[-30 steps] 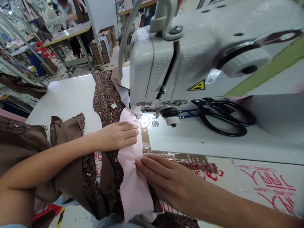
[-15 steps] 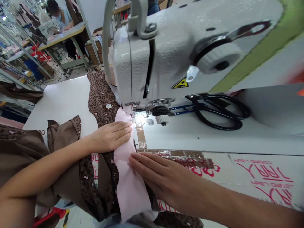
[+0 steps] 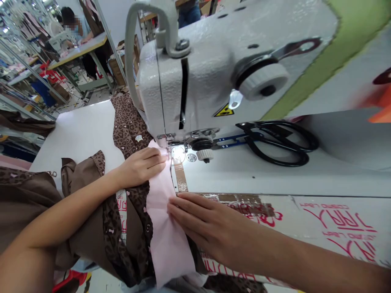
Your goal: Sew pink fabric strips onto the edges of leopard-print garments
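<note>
A pink fabric strip (image 3: 163, 240) runs lengthwise from the lit needle area of the sewing machine (image 3: 165, 85) toward me, over brown leopard-print fabric (image 3: 128, 126). My left hand (image 3: 142, 167) rests on the strip close to the presser foot, fingers stretched and slightly bent, pressing it down. Nearer to me, my right hand (image 3: 198, 221) has the strip's right edge between its fingers and a thumb hidden beneath. The needle itself is too small to make out.
Black-handled scissors (image 3: 277, 142) lie under the machine arm. Plain brown cloth (image 3: 88, 232) drapes over the table's left and front. Brown tape (image 3: 180, 175) and red-printed covering (image 3: 332, 224) line the table front. Another person (image 3: 71, 26) sits at a machine far left.
The left hand's fingers have bent a little more on the pink strip. The right hand stays at its edge. The view has shifted slightly, so the machine appears further left.
</note>
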A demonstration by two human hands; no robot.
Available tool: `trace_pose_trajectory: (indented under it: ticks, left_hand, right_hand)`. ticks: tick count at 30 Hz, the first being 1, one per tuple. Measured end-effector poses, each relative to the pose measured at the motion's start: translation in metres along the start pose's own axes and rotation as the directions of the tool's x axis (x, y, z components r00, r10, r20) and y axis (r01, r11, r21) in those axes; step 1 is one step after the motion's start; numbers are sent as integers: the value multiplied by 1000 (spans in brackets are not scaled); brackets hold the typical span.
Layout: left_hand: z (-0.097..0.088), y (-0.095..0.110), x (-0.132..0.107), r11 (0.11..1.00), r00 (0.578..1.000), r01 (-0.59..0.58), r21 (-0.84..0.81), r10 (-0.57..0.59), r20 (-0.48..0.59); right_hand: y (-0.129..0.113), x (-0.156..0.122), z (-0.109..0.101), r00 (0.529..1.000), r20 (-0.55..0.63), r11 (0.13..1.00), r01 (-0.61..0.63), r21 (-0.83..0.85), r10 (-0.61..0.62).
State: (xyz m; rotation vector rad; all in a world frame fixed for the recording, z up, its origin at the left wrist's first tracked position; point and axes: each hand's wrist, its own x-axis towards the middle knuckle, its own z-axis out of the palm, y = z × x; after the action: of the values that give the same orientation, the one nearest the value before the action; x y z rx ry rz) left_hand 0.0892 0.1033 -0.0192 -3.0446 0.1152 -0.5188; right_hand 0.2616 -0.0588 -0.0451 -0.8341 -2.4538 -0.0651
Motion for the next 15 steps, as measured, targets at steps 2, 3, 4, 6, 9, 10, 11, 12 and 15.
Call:
trace_pose_trajectory:
  ticks: [2, 3, 4, 6, 9, 10, 11, 12, 15]
  left_hand:
    - [0, -1, -1, 999, 1000, -11, 41, 12, -17]
    - [0, -1, -2, 999, 1000, -12, 47, 13, -15]
    - [1, 0, -3, 999, 1000, -8, 42, 8, -10]
    - [4, 3, -5, 1000, 1000, 15, 14, -15, 2]
    - [9, 7, -8, 998, 998, 58, -26, -59, -26]
    - [10, 8, -8, 997, 997, 68, -36, -69, -34]
    - [10, 9, -8, 996, 997, 71, -46, -72, -34]
    - [9, 9, -8, 996, 997, 71, -58, -72, -21]
    - [4, 15, -5, 991, 993, 105, -81, -99, 67]
  right_hand:
    - [1, 0, 1, 1000, -20, 1000, 14, 6, -14]
    - [1, 0, 2, 999, -32, 1000, 15, 12, -15]
    - [1, 0, 1, 999, -38, 1000, 7, 19, -6]
    - [1, -1, -1, 999, -35, 1000, -7, 27, 8]
    - [1, -1, -5, 1000, -11, 999, -18, 29, 19]
    - [1, -1, -6, 1000, -10, 999, -21, 30, 21]
    - [2, -2, -6, 1000, -13, 999, -23, 31, 23]
    - [2, -2, -6, 1000, -18, 999, -23, 32, 23]
    - [2, -2, -5, 1000, -24, 999, -9, 32, 10]
